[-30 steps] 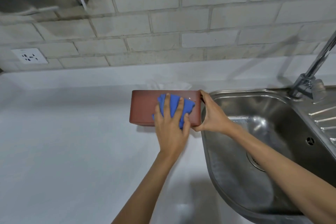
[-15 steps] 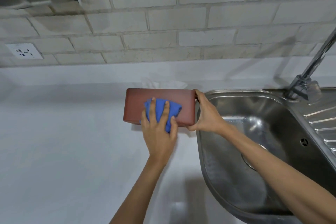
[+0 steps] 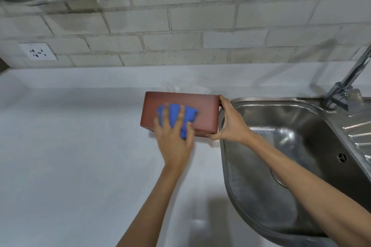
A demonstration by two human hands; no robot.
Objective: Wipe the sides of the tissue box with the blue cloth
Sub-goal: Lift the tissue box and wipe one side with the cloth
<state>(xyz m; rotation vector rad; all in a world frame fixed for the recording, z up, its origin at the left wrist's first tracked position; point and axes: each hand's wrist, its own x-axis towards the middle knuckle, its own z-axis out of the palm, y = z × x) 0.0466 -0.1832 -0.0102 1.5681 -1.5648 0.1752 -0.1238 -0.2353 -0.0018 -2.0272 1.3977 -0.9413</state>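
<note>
A reddish-brown tissue box (image 3: 206, 114) stands on the white counter just left of the sink, with white tissue (image 3: 186, 88) poking up behind its top edge. My left hand (image 3: 173, 138) presses the blue cloth (image 3: 174, 113) flat against the box's near long side, left of its middle. My right hand (image 3: 230, 122) grips the box's right end, thumb under the lower corner and fingers at the upper one. The far side and left end of the box are hidden.
A steel sink (image 3: 281, 158) lies directly right of the box, with a tap (image 3: 345, 88) at its back right and a ribbed drainer (image 3: 359, 134) beyond. A brick wall with a white socket (image 3: 38, 51) backs the white counter (image 3: 70, 156).
My left hand has slid the cloth leftward along the box's near side, from right of centre to left of centre. My right hand has kept its grip on the right end.
</note>
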